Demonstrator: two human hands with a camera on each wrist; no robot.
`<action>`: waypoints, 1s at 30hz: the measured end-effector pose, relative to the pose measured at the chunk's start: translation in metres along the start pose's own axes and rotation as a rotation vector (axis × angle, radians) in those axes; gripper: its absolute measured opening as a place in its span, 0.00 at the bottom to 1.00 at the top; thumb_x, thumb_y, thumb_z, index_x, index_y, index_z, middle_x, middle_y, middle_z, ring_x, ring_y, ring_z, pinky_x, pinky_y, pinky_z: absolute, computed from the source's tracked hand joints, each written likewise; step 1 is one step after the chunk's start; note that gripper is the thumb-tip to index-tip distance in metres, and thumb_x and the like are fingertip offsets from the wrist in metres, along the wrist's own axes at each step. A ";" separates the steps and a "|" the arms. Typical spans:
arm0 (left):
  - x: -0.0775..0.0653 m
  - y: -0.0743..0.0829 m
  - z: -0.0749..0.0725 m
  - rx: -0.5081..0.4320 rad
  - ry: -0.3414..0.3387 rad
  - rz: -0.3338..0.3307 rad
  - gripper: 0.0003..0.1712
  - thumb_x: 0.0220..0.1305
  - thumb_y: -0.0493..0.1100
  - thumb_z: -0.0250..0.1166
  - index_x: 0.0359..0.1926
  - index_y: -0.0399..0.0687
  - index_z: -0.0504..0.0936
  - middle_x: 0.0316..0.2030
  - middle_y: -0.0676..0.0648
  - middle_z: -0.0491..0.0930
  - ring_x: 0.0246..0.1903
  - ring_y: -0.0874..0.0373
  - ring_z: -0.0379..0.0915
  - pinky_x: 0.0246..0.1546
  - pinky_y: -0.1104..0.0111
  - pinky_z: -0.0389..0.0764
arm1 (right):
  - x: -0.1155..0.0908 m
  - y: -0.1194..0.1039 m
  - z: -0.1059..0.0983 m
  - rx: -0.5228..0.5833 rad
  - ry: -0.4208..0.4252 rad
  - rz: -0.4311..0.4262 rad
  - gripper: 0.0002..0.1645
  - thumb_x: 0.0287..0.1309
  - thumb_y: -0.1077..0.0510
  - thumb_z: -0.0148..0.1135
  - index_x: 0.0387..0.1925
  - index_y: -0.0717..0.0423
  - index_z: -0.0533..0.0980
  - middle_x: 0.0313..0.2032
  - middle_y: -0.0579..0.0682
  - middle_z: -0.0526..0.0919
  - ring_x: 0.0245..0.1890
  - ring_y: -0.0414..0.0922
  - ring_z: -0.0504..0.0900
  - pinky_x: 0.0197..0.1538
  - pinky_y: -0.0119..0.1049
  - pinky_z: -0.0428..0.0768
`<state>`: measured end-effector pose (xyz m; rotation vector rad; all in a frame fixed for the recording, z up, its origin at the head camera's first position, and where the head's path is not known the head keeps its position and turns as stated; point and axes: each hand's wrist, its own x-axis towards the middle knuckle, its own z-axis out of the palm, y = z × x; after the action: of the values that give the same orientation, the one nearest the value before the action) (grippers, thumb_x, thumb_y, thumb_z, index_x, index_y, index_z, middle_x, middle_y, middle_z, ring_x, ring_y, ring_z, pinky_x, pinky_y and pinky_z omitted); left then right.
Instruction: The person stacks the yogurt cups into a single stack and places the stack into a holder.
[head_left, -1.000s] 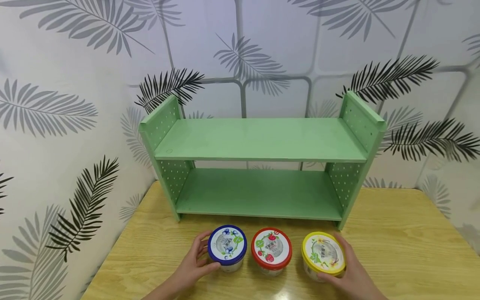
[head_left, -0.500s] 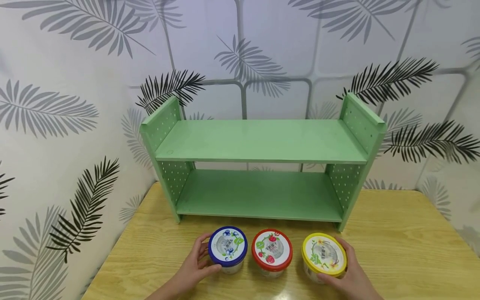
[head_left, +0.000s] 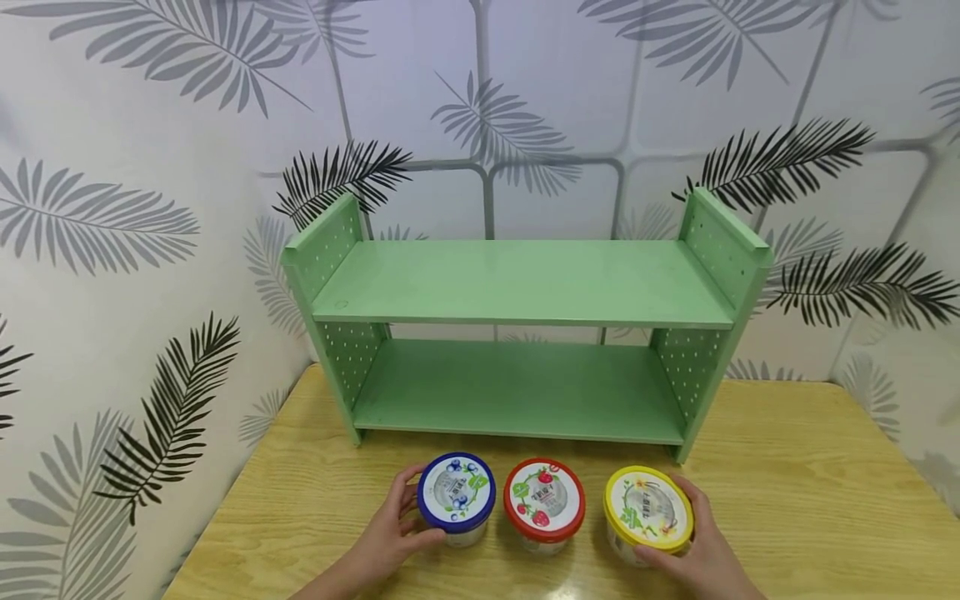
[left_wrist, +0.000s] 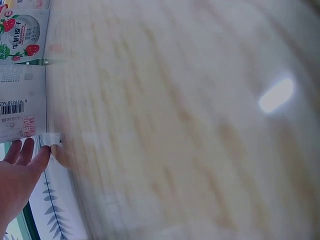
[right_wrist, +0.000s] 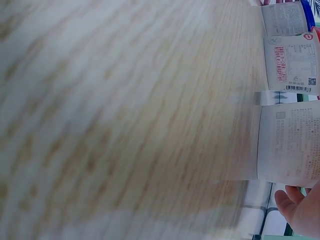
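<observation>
Three round white tubs with printed lids stand in a row on the table. My left hand [head_left: 390, 533] holds the side of the blue-lidded tub [head_left: 456, 493], fingers behind and thumb at the front. At the right end, my right hand [head_left: 708, 533] grips the yellow-lidded tub [head_left: 648, 510] the same way. Between them, touched by neither hand, is the red-lidded tub [head_left: 543, 500] with strawberry pictures. In the left wrist view, fingertips meet the blue-lidded tub's printed wall [left_wrist: 22, 100]. The right wrist view shows fingers against the yellow-lidded tub's wall [right_wrist: 290, 142].
Just behind the tubs stands a green two-tier shelf [head_left: 517, 282] with raised, perforated side panels. Its lower board [head_left: 517, 387] sits close over the wooden table [head_left: 810, 467]. A leaf-patterned wall [head_left: 555, 108] rises at the back and left.
The view has shifted very slightly. Both hands stay on the same tubs, and all three tubs keep their places.
</observation>
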<state>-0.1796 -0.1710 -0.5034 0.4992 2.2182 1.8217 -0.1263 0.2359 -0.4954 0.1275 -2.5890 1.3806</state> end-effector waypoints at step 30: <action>0.000 0.002 -0.001 -0.011 -0.012 -0.010 0.49 0.59 0.46 0.71 0.71 0.43 0.49 0.62 0.32 0.65 0.63 0.36 0.61 0.58 0.49 0.72 | 0.033 -0.037 -0.024 0.175 0.043 -0.063 0.58 0.43 0.68 0.77 0.68 0.65 0.49 0.60 0.62 0.62 0.48 0.27 0.65 0.45 0.15 0.69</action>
<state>-0.1802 -0.1717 -0.5008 0.4945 2.1972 1.8205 -0.1488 0.2356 -0.4455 0.2022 -2.4053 1.5677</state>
